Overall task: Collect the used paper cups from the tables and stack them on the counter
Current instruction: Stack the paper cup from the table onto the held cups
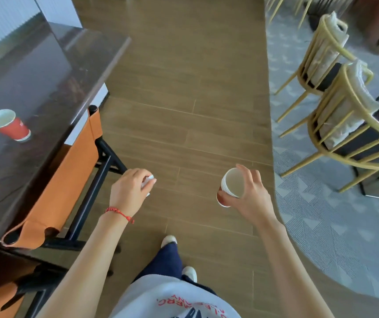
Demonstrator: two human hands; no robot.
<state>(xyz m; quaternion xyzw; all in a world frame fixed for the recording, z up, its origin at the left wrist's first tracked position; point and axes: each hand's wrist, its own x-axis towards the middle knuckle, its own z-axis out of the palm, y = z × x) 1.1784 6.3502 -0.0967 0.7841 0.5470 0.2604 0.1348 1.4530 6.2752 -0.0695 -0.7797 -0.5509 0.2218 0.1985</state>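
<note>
From the head camera, the person stands on a wooden floor [184, 88] between a dark glossy counter [35, 83] on the left and a grey patterned rug [344, 226] on the right. The right hand [250, 196] curls its thumb and fingers around a stack of paper cups [231, 187], rims nested, tipped so the open mouth faces the camera. The left hand [129, 191], with a red string bracelet [119, 213] at the wrist, closes around something small and white [148, 181], crumpled and mostly hidden by the fingers; what it is cannot be told. One red paper cup [8, 125] stands upright on the counter, well apart from both hands. An orange chair [64, 180] with a black frame sits tucked against the counter's edge, just beside the left hand. Two gold-framed chairs [344, 111] stand on the rug.
</note>
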